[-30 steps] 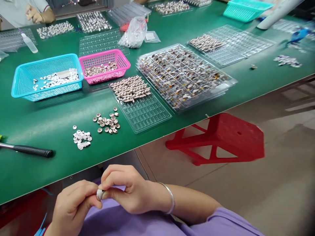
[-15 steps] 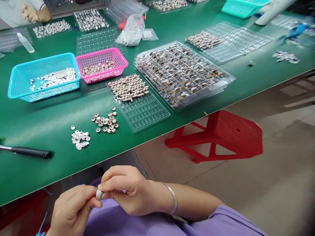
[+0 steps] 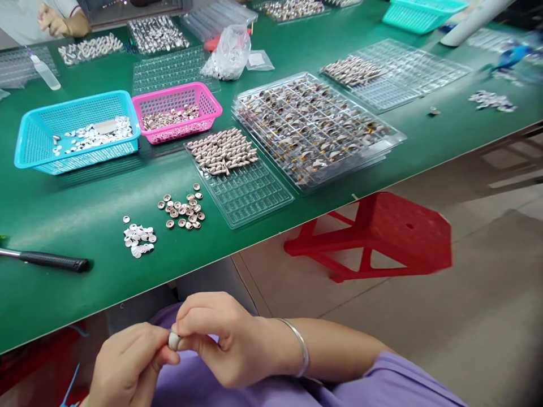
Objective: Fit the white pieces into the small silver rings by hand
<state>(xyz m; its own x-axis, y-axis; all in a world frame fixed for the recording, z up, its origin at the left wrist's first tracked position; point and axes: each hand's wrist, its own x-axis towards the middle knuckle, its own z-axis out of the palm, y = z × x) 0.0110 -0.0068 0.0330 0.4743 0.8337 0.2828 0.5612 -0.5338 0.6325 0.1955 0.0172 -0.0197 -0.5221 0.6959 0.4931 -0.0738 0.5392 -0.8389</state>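
Below the table edge, in front of the purple shirt, my left hand [image 3: 127, 359] and my right hand [image 3: 224, 339] meet fingertip to fingertip. Both pinch one small, pale, rounded piece [image 3: 173, 341]; the fingers cover part of it, so its exact kind is unclear. A silver bangle circles my right wrist. On the green table beyond lie a pile of small white discs [image 3: 139, 240] and, right of it, a group of small brownish cup-shaped pieces [image 3: 183, 210].
A blue basket [image 3: 76, 164] and a pink basket [image 3: 182, 134] hold small parts. A clear tray [image 3: 250, 198] carries rows of pointed pieces, beside stacked filled trays [image 3: 314, 130]. A black-handled tool [image 3: 55, 260] lies left. A red stool [image 3: 382, 237] stands right; a person's hand [image 3: 53, 20] shows far left.
Both hands have sunk slightly in view and shifted a little right, still pinching the small piece. The things on the table have not been moved.
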